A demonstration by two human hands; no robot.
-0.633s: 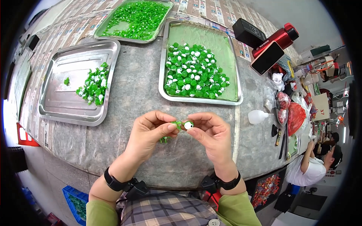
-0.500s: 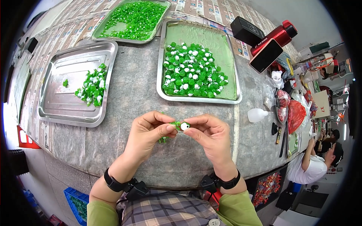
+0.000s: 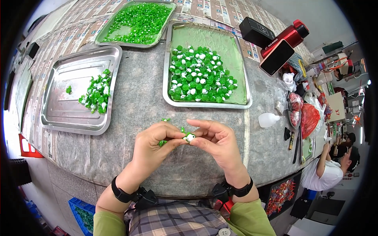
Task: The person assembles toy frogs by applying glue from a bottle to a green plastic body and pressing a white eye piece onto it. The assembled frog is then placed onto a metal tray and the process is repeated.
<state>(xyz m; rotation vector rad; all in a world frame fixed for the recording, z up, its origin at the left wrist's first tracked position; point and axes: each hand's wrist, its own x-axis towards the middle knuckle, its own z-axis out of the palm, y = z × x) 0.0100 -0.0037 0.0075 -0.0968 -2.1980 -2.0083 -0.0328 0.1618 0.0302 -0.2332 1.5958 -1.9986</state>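
In front of me my left hand (image 3: 154,144) pinches a small green-and-white plastic figure (image 3: 190,137) between thumb and fingertips. Its white rounded part has a dark eye dot. My right hand (image 3: 217,142) meets it from the other side; the thumb rests against the white part and the index finger is lifted off, while the curled fingers behind are partly hidden. A small green piece (image 3: 182,129) shows just above the figure. Another green piece (image 3: 162,142) is half hidden at my left fingers, and one more green piece (image 3: 166,119) lies on the table beyond them.
Ahead stands a green-lined metal tray (image 3: 208,105) of green and white beads. A metal tray (image 3: 63,92) with small figures sits left; another tray (image 3: 98,37) of green pieces lies beyond. On the right are a phone (image 3: 277,57), red bottle (image 3: 289,34), black box (image 3: 256,30) and white squeeze bottle (image 3: 268,120).
Both hands have come slightly nearer to me with the figure. The right index finger has lifted away from it, and the white part has turned. A green piece now shows above it.
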